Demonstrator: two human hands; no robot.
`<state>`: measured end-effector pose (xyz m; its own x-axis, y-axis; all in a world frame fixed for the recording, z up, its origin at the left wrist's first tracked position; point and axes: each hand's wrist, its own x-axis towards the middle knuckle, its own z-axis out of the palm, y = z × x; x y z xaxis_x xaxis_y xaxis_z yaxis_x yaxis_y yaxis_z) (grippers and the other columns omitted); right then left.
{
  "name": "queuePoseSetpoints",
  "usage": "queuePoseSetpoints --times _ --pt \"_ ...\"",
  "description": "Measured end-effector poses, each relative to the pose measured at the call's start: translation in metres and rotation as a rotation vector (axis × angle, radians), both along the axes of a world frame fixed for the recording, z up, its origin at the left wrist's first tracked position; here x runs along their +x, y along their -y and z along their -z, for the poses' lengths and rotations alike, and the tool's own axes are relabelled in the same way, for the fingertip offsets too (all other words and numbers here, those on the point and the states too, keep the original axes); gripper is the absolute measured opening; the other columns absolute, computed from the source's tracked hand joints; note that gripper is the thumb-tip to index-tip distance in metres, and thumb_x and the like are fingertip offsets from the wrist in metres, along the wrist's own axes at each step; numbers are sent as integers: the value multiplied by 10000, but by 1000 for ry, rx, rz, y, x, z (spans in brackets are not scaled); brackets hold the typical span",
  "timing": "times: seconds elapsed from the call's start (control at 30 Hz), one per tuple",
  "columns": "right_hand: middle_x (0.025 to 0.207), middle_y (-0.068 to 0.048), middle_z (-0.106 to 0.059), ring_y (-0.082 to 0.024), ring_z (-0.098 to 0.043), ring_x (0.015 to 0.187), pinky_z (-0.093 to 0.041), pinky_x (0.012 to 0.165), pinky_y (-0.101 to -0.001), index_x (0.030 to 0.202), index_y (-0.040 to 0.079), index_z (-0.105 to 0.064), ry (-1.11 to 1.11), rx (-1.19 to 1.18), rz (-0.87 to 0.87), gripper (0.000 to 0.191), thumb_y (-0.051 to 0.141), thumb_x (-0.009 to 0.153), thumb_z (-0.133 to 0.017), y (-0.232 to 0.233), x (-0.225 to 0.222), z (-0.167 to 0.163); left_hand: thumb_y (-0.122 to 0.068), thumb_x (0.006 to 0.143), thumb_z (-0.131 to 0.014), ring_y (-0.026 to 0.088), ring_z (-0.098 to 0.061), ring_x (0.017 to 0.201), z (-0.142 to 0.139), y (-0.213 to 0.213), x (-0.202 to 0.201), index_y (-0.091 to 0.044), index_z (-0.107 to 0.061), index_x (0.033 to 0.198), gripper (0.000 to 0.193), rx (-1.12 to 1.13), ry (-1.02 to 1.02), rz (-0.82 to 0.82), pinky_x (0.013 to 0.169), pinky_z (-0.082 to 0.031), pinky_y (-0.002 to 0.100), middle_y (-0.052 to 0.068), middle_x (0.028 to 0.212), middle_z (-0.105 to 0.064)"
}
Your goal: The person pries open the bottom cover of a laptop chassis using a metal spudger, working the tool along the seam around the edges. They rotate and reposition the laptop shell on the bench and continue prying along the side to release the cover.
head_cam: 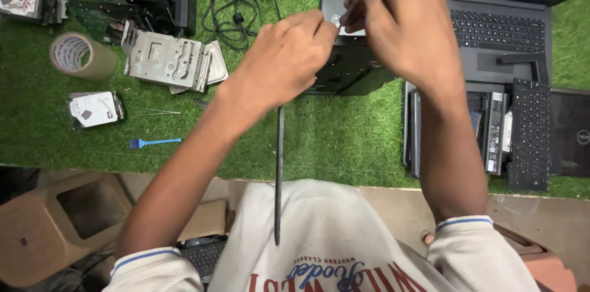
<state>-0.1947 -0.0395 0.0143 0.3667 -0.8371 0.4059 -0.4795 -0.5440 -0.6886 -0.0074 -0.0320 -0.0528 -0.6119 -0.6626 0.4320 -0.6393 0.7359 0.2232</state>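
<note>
Your left hand [279, 62] and right hand [393, 19] meet over the dark laptop [344, 71] at the far middle of the green worktop [332, 138], both pinched together on 1 small silvery part [335, 20]. A thin black rod [279, 175] hangs below your left hand.

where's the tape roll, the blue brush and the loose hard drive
tape roll [82, 55], head view, on its brown outer side
blue brush [155, 142], head view, on its thin handle
hard drive [94, 109], head view, on its white label face

Tiny part [335, 20] between hands, indistinct
</note>
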Motion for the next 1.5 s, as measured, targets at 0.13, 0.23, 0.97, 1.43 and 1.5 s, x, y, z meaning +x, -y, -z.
queuePoseSetpoints --times 0.13,0.23,0.97,1.43,1.5 --pt "791 -112 -673 -200 -740 689 -601 631 -320 997 -48 -553 -21 32 34 146 5 1127 -517 12 3 5 73 763 -647 381 -687 975 6 2 2 54 -633 1062 300 -11 -53 -1 771 -581 464 202 1023 -654" --pt "828 -104 -694 -186 -747 726 -606 667 -316 1011 -33 -579 -39 31 73 160 31 1152 -538 13 -3 16 77 764 -657 389 -685 997 7 2 4 46 -626 1046 285 9 -53 -3 793 -576 474 200 1023 -654" --pt "1157 -278 -700 -401 -738 1123 -628 1003 -439 1163 -6 -543 378 -531 287 181 -114 1037 -615 -102 -11 153 86 727 -662 420 -689 920 6 7 4 33 -594 961 250 -30 -27 12 738 -563 505 211 952 -656" --pt "1181 -204 -718 -291 -757 1065 -632 882 -333 1220 12 -550 189 -484 269 249 -133 1042 -647 -89 -12 98 95 753 -660 421 -692 937 3 7 3 41 -599 982 244 -20 -20 16 742 -569 502 219 971 -659" --pt "1153 -183 -719 -246 -771 1017 -643 823 -301 1222 3 -559 125 -426 281 208 -129 1080 -634 -86 -14 78 95 714 -661 423 -696 935 4 7 3 43 -608 987 283 -25 -6 24 740 -574 498 225 974 -663"
